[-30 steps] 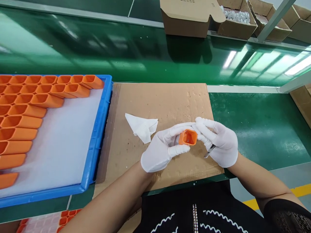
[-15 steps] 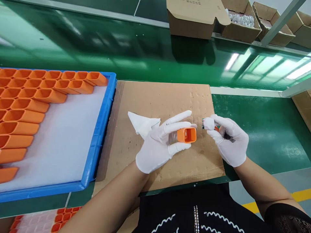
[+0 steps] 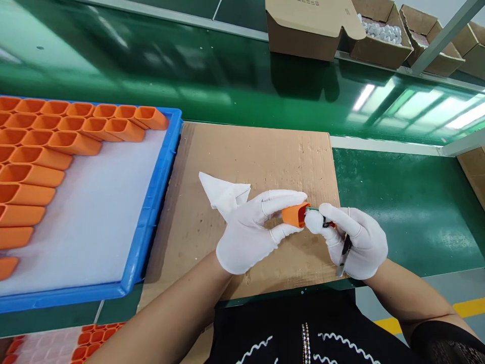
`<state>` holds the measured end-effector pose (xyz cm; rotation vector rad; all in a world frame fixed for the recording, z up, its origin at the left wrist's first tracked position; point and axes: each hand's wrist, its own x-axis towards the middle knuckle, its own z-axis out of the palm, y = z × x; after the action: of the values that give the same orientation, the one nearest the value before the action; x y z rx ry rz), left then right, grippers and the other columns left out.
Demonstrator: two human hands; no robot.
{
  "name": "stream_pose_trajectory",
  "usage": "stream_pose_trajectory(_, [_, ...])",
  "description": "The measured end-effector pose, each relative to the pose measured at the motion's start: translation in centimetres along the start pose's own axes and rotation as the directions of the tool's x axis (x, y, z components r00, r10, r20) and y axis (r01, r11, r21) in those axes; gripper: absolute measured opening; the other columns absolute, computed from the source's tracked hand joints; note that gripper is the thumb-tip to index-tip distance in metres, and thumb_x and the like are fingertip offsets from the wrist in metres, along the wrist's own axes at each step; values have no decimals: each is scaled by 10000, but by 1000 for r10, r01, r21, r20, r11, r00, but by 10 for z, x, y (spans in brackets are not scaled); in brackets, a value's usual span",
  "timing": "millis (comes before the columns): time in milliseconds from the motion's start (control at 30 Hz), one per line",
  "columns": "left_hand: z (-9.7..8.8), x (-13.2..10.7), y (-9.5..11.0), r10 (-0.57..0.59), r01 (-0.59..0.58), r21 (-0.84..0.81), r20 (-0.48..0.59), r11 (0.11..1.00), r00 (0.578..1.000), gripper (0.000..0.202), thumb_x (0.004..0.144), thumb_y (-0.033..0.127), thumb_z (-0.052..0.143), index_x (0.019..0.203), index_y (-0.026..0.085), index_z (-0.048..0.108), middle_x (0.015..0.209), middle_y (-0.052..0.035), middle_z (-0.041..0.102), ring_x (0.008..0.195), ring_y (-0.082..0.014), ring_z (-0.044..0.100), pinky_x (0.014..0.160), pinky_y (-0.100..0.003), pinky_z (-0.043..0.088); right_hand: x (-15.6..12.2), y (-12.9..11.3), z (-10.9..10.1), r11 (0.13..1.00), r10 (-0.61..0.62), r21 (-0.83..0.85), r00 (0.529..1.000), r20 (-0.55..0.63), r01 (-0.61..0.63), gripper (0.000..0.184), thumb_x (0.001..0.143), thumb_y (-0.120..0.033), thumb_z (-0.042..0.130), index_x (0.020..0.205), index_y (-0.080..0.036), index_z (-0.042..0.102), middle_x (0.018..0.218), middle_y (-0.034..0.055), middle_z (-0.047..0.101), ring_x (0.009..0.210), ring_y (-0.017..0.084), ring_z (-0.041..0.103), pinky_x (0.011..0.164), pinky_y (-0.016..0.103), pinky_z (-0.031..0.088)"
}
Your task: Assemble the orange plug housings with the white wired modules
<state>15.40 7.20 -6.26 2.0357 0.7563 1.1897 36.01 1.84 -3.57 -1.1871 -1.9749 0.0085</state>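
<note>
My left hand (image 3: 254, 230), in a white glove, grips an orange plastic sleeve (image 3: 294, 216) between thumb and fingers, its open end facing right. My right hand (image 3: 356, 242), also gloved, pinches a small part with a white rounded body (image 3: 314, 221) and a thin green edge like a circuit board. That part's left end is at the mouth of the sleeve; whether it is inside I cannot tell. A bit of red and black shows by the right fingertips. Tucked in the right palm is a slim tool with a black part and a flat metal end (image 3: 342, 263).
Beneath both hands lies a cardboard sheet (image 3: 257, 151) with a crumpled white cloth (image 3: 223, 193). To the left, a blue tray (image 3: 142, 242) holds rows of orange sleeves (image 3: 74, 143). Cardboard boxes (image 3: 299, 38) stand at the back, one containing white round parts (image 3: 382, 33).
My right hand has moved left and down, bringing the white part to the sleeve's mouth. My left hand has turned the sleeve's opening toward it, and its fingers have closed in.
</note>
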Motion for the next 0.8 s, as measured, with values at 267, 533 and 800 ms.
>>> stream_pose_trajectory(267, [1,-2,2,-19,19,-8,23,1000,1000,361,887,254,769,1238,289,694,1208,-46,768,1037,-198,752,976,-349,617,-8,-2,2,984,30,-176,998,56,-19,271,1021,-249,554,1286,-259,613,632,-54,576,513,125,431,522,274,369])
stream_pose_trajectory(533, [5,-5,4,-8,8,-34,1,999,1000,388,890,253,764,1267,311,691,1215,-48,765,1046,-204,747,963,-351,629,-7,-13,-3,957,20,-290,998,52,-4,390,901,-106,511,1249,-248,611,698,-46,648,495,125,423,481,316,308])
stream_pose_trajectory(800, [7,-7,3,-12,13,-39,11,999,1000,414,897,228,752,1294,317,672,1223,-45,751,1060,-201,735,966,-346,617,-5,-12,-5,966,85,-252,993,84,-61,258,992,-178,520,1214,-251,629,631,-49,592,476,111,460,471,303,314])
